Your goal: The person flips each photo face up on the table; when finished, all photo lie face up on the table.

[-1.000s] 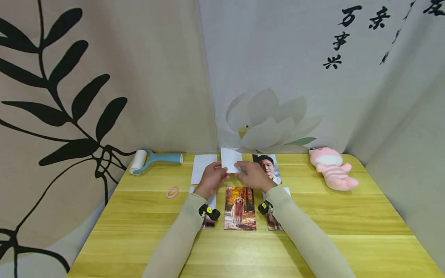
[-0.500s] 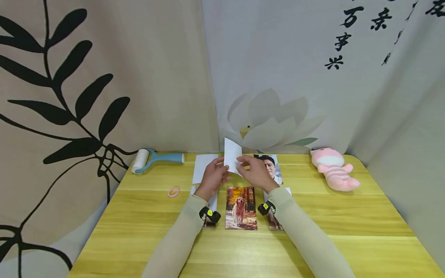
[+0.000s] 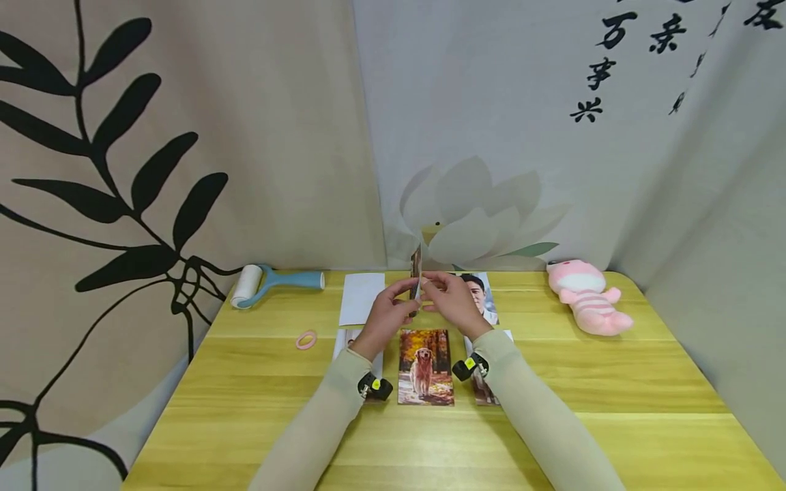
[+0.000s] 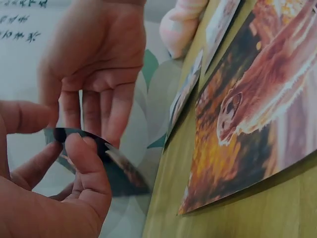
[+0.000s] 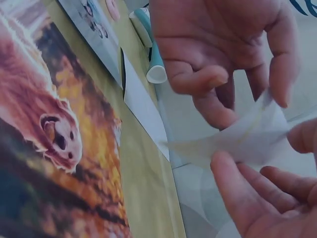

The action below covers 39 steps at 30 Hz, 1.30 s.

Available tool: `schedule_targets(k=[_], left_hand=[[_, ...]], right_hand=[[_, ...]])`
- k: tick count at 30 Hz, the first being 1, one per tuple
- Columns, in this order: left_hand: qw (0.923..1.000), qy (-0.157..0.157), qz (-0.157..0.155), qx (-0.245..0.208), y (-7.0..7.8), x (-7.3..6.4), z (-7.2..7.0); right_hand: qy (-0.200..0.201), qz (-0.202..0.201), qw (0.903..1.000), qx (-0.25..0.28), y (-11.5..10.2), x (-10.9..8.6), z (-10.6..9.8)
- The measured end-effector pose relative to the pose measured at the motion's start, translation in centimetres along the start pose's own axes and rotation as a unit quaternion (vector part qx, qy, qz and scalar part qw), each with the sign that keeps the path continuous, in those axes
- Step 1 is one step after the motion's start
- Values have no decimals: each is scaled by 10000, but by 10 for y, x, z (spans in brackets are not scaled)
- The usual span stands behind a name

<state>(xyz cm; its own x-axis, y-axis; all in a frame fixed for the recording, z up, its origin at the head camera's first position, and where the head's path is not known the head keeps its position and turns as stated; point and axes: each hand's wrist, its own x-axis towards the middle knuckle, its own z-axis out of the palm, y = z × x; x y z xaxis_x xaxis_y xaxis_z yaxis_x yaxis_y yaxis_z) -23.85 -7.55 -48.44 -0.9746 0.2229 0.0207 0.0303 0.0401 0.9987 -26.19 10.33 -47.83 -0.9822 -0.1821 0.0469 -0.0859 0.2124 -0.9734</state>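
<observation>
A photo print (image 3: 416, 262) stands nearly edge-on to me above the table, held between both hands. My left hand (image 3: 389, 317) pinches it, with the thumb on its dark printed side (image 4: 124, 176) in the left wrist view. My right hand (image 3: 453, 305) pinches its other edge; its white back (image 5: 247, 136) bends in the right wrist view. Just below the hands lies a dog photo (image 3: 426, 368), face up. A photo of a person (image 3: 482, 296) lies behind my right hand, partly covered. A white-faced card (image 3: 361, 300) lies left of my left hand.
More prints lie partly hidden under my left wrist (image 3: 374, 387) and right wrist (image 3: 469, 366). A lint roller (image 3: 276, 281) and a pink ring (image 3: 305, 339) are on the left. A pink plush toy (image 3: 588, 298) lies at the right. A curtain (image 3: 295, 136) hangs behind the table.
The held print has turned from showing its white back to edge-on, with its printed side now showing on the left. Both hands have drawn closer together around it.
</observation>
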Motion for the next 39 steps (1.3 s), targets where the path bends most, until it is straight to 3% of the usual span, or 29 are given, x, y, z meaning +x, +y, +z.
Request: schedule_targets(k=[5, 10, 15, 21, 24, 29, 31, 34, 37, 39], left_hand=[[9975, -60, 71, 695, 0, -2, 6], [9866, -34, 369, 1586, -3, -2, 11], [9813, -27, 530, 1848, -4, -3, 11], [9888, 154, 394, 1433, -2, -1, 1], [9923, 631, 259, 1037, -3, 3, -7], [9895, 1389, -151, 378, -9, 10, -17], [9899, 1351, -419, 59, -12, 11, -20], [9910, 1056, -776, -264, -14, 11, -23], [9913, 815, -944, -418, -15, 9, -24], [9908, 816, -954, -513, -14, 9, -24]], right_hand=[[136, 31, 9998, -113, 0, -2, -3], [194, -7, 9997, -143, 1, -2, -3], [260, -60, 9991, -339, 2, -2, -3], [334, -124, 9984, -429, -5, -6, -4], [379, -167, 9980, -485, -11, -10, -6], [498, -254, 9961, -686, -17, -17, -9], [486, -275, 9959, -714, -18, -20, -11], [407, -294, 9963, -693, -18, -22, -12], [398, -302, 9964, -685, -16, -22, -14], [407, -295, 9963, -691, -15, -22, -14]])
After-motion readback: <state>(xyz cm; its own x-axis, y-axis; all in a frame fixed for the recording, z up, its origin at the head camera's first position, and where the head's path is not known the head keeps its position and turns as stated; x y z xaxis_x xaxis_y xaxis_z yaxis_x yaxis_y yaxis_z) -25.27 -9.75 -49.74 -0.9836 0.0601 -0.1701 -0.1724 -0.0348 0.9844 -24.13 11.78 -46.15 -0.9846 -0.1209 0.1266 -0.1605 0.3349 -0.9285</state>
